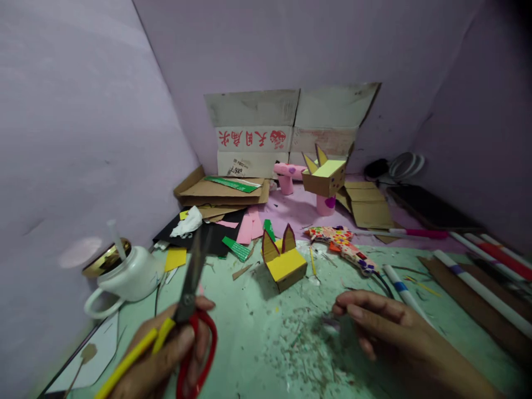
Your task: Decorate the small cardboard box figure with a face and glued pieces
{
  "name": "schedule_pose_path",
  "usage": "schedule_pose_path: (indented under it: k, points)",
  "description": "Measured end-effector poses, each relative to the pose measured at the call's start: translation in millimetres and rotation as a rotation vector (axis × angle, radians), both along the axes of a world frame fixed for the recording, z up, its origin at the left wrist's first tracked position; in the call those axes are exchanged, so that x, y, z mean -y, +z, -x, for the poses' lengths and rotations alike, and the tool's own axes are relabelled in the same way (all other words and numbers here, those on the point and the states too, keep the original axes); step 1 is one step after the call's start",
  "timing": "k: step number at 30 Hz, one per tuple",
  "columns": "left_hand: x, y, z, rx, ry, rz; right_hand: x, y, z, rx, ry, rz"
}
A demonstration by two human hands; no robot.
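Observation:
My left hand (162, 354) is closed around a pair of scissors (193, 282) with red and yellow on the handles. The dark blades point up and away and are slightly blurred. At the right, my right hand (386, 327) hovers over the table with thumb and forefinger drawn together. A small blurred scrap (331, 321) shows just below those fingertips; whether they grip it is unclear. Between and beyond both hands sits a small yellow-topped cardboard box (286, 269) with two purple-edged pointed ears. A flowered, paper-covered glue gun-like piece (344, 249) lies farther right.
Fine clippings (307, 349) litter the green tabletop. A white teapot-like cup (133, 274) stands left. Behind are folded cardboard (224, 191), pink paper strips (249, 224) and a larger eared box model (324, 180) on a pink tube. White rolls (477, 288) line the right side.

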State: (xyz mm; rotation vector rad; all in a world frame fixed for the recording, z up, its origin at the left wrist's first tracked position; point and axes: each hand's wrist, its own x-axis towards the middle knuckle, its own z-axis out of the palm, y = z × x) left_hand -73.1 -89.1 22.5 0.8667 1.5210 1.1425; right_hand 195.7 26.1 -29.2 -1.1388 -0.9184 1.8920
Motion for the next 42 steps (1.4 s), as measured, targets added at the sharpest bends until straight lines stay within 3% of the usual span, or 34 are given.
schedule_pose_path:
  k: [2, 5, 8, 13, 20, 27, 33, 38, 42]
  points:
    - [-7, 6.4, 13, -0.232, 0.089, -0.069, -1, -4.6, -1, 0.026, -0.006, 0.005]
    - [-28, 8.7, 29, -0.738, 0.156, -0.022, -4, -16.6, -3, 0.093, 0.025, -0.030]
    - [-51, 3.8, 38, -1.122, 0.108, 0.027, -7, -29.8, -5, 0.185, 0.075, -0.056]
    - [-76, -15.1, 43, -1.222, 0.171, 0.071, -8, -38.4, -9, 0.340, 0.091, -0.107]
    - [-78, -38.1, 45, -1.302, 0.230, 0.059, -9, -34.5, -13, 0.496, 0.170, -0.085]
    - [-79, -39.9, 55, -1.328, 0.262, 0.064, -6, -21.9, -9, 0.475, 0.173, -0.154]
    - [-82, -43.0, 56, -1.349, 0.224, 0.098, 3, -22.2, -16, 0.309, 0.008, -0.158]
    - [-82, -32.7, 41, -1.341, 0.107, 0.120, 6, -23.7, -15, 0.214, -0.094, -0.178]
    - [-83, -28.5, 37, -1.316, 0.113, 0.174, 2, -19.1, -12, 0.099, -0.163, -0.169]
